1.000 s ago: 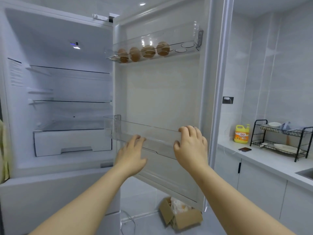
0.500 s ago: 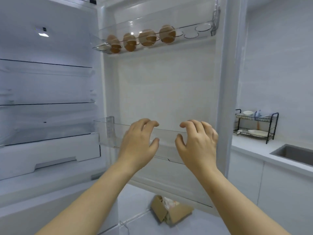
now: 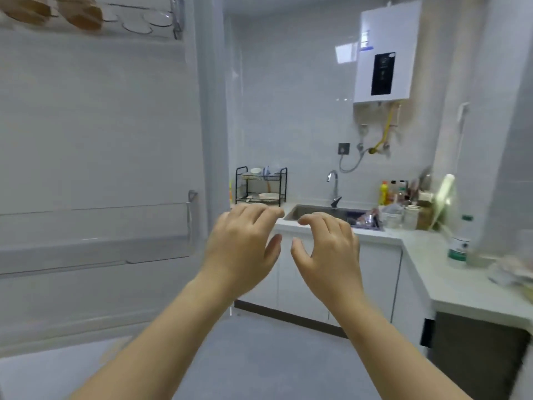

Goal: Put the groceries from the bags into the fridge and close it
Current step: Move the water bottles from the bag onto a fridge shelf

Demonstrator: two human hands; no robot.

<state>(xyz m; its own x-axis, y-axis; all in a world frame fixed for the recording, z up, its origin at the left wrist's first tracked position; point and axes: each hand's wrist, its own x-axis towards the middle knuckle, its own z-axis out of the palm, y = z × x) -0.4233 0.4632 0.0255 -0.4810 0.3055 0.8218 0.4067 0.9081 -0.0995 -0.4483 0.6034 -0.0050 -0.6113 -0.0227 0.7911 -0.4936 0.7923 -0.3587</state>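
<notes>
The open fridge door (image 3: 101,125) fills the left side, its inner face toward me. Brown eggs (image 3: 80,15) sit in the clear top door rack, and a clear lower door shelf (image 3: 95,223) holds nothing I can see. My left hand (image 3: 242,246) and my right hand (image 3: 328,252) hover side by side in mid-air, right of the door's edge, fingers loosely curled, holding nothing. The fridge interior is out of view. At the far right edge, pale crumpled bags (image 3: 516,275) lie blurred on the counter.
A white L-shaped counter (image 3: 427,255) runs along the back and right walls with a sink (image 3: 331,215) and tap (image 3: 333,183). A black dish rack (image 3: 261,186), bottles (image 3: 389,192) and jars stand on it. A water heater (image 3: 385,53) hangs above. Grey floor (image 3: 259,356) lies below.
The view has swung right, from the fridge interior and door to the kitchen counter. Both hands have left the lower door shelf and now hover past the door's edge.
</notes>
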